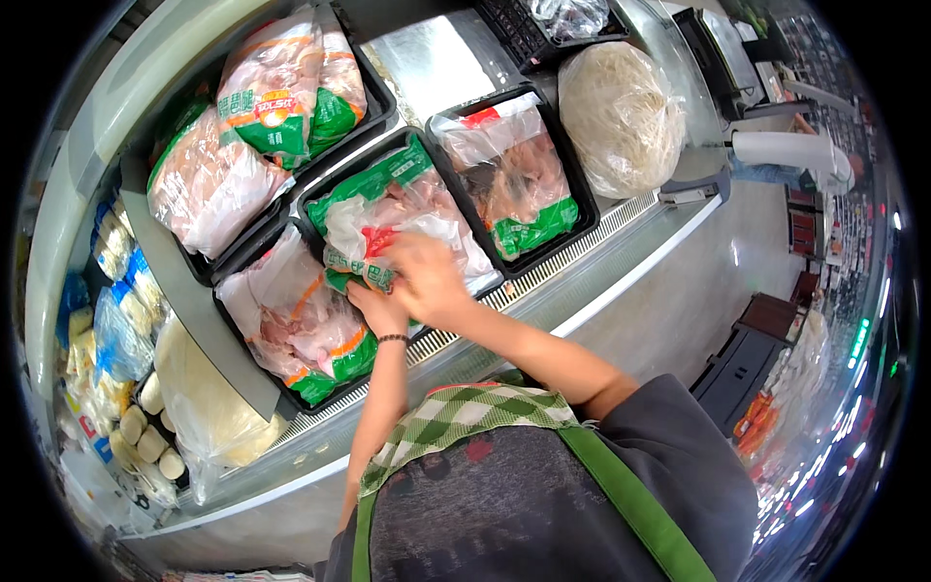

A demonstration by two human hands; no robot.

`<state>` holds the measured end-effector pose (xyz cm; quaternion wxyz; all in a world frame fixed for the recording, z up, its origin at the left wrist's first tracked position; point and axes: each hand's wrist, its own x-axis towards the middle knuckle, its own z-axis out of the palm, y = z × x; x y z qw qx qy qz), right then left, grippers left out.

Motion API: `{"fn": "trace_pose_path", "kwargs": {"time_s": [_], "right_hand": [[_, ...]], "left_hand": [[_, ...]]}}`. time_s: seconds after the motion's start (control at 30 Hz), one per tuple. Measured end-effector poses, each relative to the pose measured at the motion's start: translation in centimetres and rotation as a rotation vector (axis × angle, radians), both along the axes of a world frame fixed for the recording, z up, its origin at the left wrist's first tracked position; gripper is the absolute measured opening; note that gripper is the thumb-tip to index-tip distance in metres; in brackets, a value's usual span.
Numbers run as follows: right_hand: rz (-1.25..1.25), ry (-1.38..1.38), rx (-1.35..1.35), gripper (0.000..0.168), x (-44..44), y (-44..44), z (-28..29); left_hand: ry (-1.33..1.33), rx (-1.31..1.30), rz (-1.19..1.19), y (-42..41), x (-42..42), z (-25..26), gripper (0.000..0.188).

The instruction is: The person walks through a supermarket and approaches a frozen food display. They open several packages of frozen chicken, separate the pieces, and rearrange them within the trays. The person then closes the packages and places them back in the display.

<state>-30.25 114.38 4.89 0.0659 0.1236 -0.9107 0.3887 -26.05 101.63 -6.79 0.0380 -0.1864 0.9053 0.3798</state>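
A printed plastic bag of raw poultry pieces lies in the black tray before me. My left hand, with a dark beaded bracelet at its wrist, grips the bag's bunched near end. Over the same end is my right hand, blurred and partly covering the left fingertips; its grip is unclear. Another bagged poultry pack fills the tray just left of my hands. To the right, a third poultry bag rests in its own black tray.
More poultry bags are heaped in trays at the far left, past a grey divider. A large bag of pale strands stands at right near a black crate. The case's white front rail runs between me and the trays.
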Motion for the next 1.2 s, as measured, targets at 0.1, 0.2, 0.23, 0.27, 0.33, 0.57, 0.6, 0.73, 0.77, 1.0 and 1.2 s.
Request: {"fn": "trace_pose_path", "kwargs": {"time_s": [0.1, 0.2, 0.23, 0.27, 0.33, 0.57, 0.6, 0.73, 0.77, 1.0, 1.2], "right_hand": [[-0.449, -0.117, 0.007, 0.052, 2.3, 6.4, -3.7], [-0.676, -0.903, -0.574, 0.052, 5.3, 9.1, -11.9], [-0.720, -1.235, -0.914, 0.053, 4.6, 7.6, -10.0], [-0.642, -1.015, -0.672, 0.052, 5.4, 6.9, -11.6], [-0.545, -0.820, -0.401, 0.051, 5.1, 5.6, -12.4], [-0.348, -0.727, -0.304, 0.033, 3.8, 3.4, -8.3], [-0.307, -0.678, -0.275, 0.032, 3.5, 3.3, -7.6], [-0.289, -0.758, -0.227, 0.034, 2.4, 0.9, -6.5], [-0.353, -0.626, -0.238, 0.035, 2.3, -0.4, -7.6], [-0.189, -0.578, -0.322, 0.034, 3.2, 1.4, -9.0], [-0.590, -0.408, -0.225, 0.039, 1.1, 9.2, -9.4]], "left_hand": [[-0.138, 0.123, 0.160, -0.7, -0.9, -0.2, 0.090], [-0.144, 0.096, 0.084, -1.0, -1.2, 0.1, 0.092], [-0.108, 0.082, 0.016, -0.8, -1.2, 0.8, 0.092], [-0.074, 0.072, -0.073, -0.1, -1.3, 1.9, 0.092], [-0.081, 0.025, -0.219, 0.5, -1.2, 2.8, 0.099], [-0.350, 0.113, -0.683, 0.8, -3.8, 3.4, 0.130], [-0.372, 0.127, -0.734, 0.8, -4.5, 3.7, 0.134], [-0.625, 0.181, -0.910, -1.5, -6.1, 3.7, 0.128], [-0.573, 0.167, -0.879, -1.6, -6.2, 2.9, 0.124], [-0.306, 0.021, -0.616, -1.3, -3.5, -0.7, 0.103], [-0.181, -0.046, -0.705, -2.8, -2.5, -1.5, 0.090]]}}
